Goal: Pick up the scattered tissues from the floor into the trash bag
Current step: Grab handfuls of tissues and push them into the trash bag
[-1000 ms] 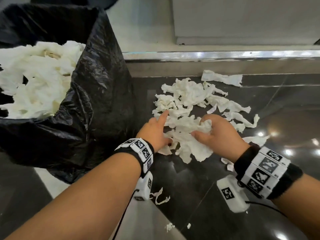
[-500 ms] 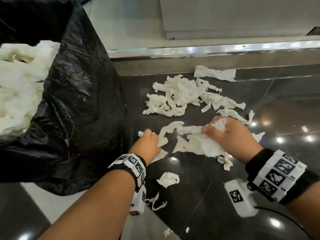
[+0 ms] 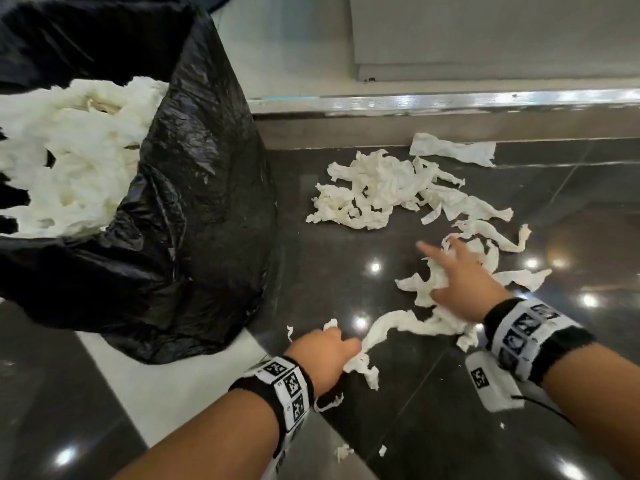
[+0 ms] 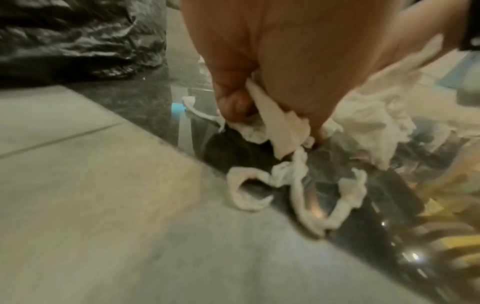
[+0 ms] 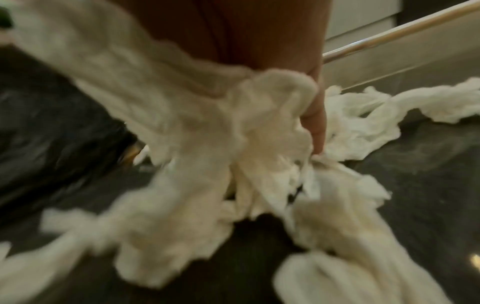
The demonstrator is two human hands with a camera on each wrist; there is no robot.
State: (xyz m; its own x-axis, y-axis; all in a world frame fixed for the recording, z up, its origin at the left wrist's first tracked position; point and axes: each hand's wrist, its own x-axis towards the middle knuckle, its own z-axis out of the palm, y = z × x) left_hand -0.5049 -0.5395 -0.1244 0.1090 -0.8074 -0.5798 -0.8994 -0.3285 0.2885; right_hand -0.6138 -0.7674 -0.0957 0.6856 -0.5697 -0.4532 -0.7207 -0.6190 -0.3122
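You're down on the floor point(image 3: 346, 271) gathering, mid-scoop, and this is the collecting step, not the drop. Your left hand point(image 3: 320, 351) has its fingers point(image 4: 233, 102) curled and pinching the end of a long twisted strip of tissue point(image 3: 391, 327), with shreds trailing onto the dark tile below it. Your right hand point(image 3: 457, 275) lies over a bunch of tissue point(image 3: 419, 285); in the head view the forefinger points out towards the far pile, while the wrist view shows paper wrapped against the palm, so it looks like a loose hold, though the blur keeps me from calling how firm. The strip runs from one hand to the other, so both are on one connected mass.

The trash bag point(image 3: 194, 202) stands just to your left, mouth open and already heaped with white tissue point(image 3: 69, 161). Plenty is left: a big tangled pile point(image 3: 374, 192) further out, a flat piece point(image 3: 453, 150) by the metal edge strip point(image 3: 450, 102), loose strips point(image 3: 491, 233) on your right, and small scraps point(image 3: 344, 452) near your forearm.

Next call, as I see it: draw both hands together to ball the handful, close the right properly, then lift it across into the bag's mouth. Watch those dangling tails, they could tear or drop short.
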